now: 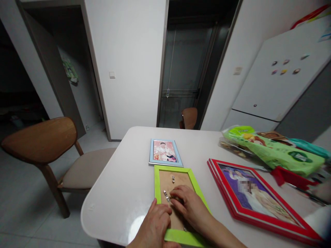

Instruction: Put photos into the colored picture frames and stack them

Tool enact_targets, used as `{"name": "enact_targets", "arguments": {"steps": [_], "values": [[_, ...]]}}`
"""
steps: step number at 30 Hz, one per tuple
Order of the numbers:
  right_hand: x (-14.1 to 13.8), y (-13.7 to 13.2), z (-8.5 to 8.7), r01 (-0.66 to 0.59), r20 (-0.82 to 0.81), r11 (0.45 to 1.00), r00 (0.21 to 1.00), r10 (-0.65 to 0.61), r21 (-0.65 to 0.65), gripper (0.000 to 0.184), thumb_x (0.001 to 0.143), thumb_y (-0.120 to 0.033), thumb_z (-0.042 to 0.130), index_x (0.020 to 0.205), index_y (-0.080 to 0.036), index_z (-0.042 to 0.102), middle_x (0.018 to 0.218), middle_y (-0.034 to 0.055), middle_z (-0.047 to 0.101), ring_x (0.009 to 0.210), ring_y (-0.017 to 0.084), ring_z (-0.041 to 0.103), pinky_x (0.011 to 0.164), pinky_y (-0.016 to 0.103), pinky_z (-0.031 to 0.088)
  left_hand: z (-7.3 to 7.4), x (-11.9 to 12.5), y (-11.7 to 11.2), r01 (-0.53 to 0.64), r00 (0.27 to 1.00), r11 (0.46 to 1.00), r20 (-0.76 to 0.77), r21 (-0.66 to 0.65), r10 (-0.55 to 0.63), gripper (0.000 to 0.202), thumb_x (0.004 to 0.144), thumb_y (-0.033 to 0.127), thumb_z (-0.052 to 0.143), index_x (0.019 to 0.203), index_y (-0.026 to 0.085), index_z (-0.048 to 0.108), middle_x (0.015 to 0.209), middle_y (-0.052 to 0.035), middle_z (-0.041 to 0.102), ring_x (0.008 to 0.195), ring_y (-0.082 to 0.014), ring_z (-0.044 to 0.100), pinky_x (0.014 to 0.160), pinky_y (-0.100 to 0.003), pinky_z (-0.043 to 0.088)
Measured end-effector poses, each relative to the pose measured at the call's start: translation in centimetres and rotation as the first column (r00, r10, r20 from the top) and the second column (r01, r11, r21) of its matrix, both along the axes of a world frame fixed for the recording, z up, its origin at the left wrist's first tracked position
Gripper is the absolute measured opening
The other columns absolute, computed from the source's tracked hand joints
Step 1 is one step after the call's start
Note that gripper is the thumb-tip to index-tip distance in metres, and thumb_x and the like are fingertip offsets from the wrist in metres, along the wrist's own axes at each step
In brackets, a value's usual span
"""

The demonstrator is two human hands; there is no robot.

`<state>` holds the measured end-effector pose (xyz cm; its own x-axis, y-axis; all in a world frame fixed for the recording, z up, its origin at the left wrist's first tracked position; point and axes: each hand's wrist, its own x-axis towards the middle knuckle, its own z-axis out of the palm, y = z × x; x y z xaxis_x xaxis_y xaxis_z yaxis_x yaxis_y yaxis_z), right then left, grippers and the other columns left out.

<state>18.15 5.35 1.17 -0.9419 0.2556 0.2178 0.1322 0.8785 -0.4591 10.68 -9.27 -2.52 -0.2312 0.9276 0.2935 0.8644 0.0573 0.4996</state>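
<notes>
Lying around green frame [197,187]: blue frame [164,151] beyond, red frame [254,193], packet [279,151] right.

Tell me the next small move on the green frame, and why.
Probably try turning the nearest small metal piece with the right hand, which reaches right up to it over the brown backing; the left hand rests on the edge of the green frame, which should help steady it.
</notes>
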Motion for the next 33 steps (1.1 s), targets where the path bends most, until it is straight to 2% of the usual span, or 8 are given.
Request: {"name": "enact_targets", "arguments": {"steps": [7,11,15,20,24,27,31,33], "values": [[-2.5,-1.3,-0.6,-0.036,0.033,0.988,0.999,0.032,0.153,0.023,0.077,-0.014,0.044,0.062,-0.017,0.062,0.07,0.0029,0.056,0.073,0.014,0.048,0.067,0.024,0.035,-1.4,-0.7,0.3,0.034,0.994,0.995,-0.111,0.092,-0.024,0.042,0.054,0.052,0.067,0.07,0.018,0.05,0.087,-0.0044,0.061,0.085,-0.0179,0.055,0.094,-0.043,0.03],[-2.2,-0.7,-0.9,-0.103,0.029,0.988,0.995,0.1,0.111,0.021,0.077,-0.016,0.044,0.067,-0.019,0.062,0.071,0.0028,0.057,0.073,0.014,0.049,0.066,0.024,0.035,-1.9,-0.9,0.4,0.047,0.989,0.983,-0.145,0.18,-0.021,0.036,0.067,0.054,0.055,0.069,0.018,0.048,0.083,-0.003,0.061,0.08,-0.0159,0.057,0.092,-0.044,0.034],[-2.9,2.3,-0.7,0.014,-0.017,0.999,1.0,-0.014,0.034,0.021,0.075,-0.019,0.045,0.087,-0.019,0.062,0.083,0.0054,0.06,0.079,0.016,0.052,0.071,0.025,0.037,-1.6,-0.9,0.3,0.04,0.99,0.983,-0.138,0.177,-0.015,0.029,0.073,0.049,0.051,0.07,0.02,0.047,0.085,-0.0025,0.062,0.081,-0.0157,0.057,0.091,-0.045,0.035],[-4.9,5.3,-1.0,0.077,0.017,0.997,0.997,-0.077,0.014,0.015,0.069,-0.021,0.049,0.069,-0.02,0.064,0.071,0.0022,0.064,0.068,0.015,0.055,0.064,0.023,0.038,-1.4,-0.9,0.2,0.032,0.993,0.984,-0.119,0.177,-0.011,0.034,0.069,0.052,0.054,0.07,0.019,0.048,0.083,-0.0035,0.062,0.079,-0.0162,0.058,0.089,-0.046,0.036],[-6.6,5.9,-1.9,0.192,0.01,0.981,0.981,-0.191,-0.011,0.016,0.07,-0.027,0.049,0.07,-0.019,0.063,0.071,0.0032,0.065,0.065,0.015,0.055,0.059,0.023,0.035,-1.4,-0.9,0.3,0.046,0.993,0.98,-0.114,0.192,-0.024,0.038,0.064,0.055,0.057,0.069,0.018,0.048,0.083,-0.0043,0.062,0.079,-0.017,0.058,0.089,-0.046,0.036],[-7.5,6.5,-2.1,0.266,0.016,0.963,0.964,-0.266,-0.034,0.012,0.067,-0.026,0.052,0.065,-0.018,0.061,0.064,0.0032,0.064,0.059,0.015,0.054,0.052,0.022,0.032,-1.3,-0.8,0.3,0.034,0.994,0.985,-0.104,0.17,-0.017,0.031,0.066,0.047,0.06,0.069,0.018,0.048,0.083,-0.004,0.062,0.08,-0.0168,0.058,0.09,-0.046,0.035],[-8.1,7.2,-2.1,0.31,0.015,0.948,0.951,-0.31,-0.076,0.011,0.063,-0.022,0.055,0.053,-0.018,0.056,0.056,0.0027,0.06,0.054,0.014,0.051,0.049,0.022,0.027,-1.1,-0.7,0.3,-0.004,0.994,0.993,-0.111,0.12,0.017,0.007,0.075,0.021,0.054,0.07,0.019,0.049,0.085,-0.0018,0.062,0.081,-0.0143,0.058,0.091,-0.045,0.035],[-8.3,7.1,-2.1,0.338,-0.012,0.935,0.94,-0.341,-0.106,0.008,0.062,-0.019,0.055,0.054,-0.018,0.055,0.056,0.0029,0.059,0.056,0.015,0.051,0.05,0.023,0.027,-1.4,-0.7,0.4,-0.02,0.99,0.993,-0.135,0.116,0.035,0.009,0.076,0.011,0.048,0.072,0.019,0.05,0.085,-0.001,0.062,0.081,-0.0135,0.057,0.092,-0.043,0.034]]}}
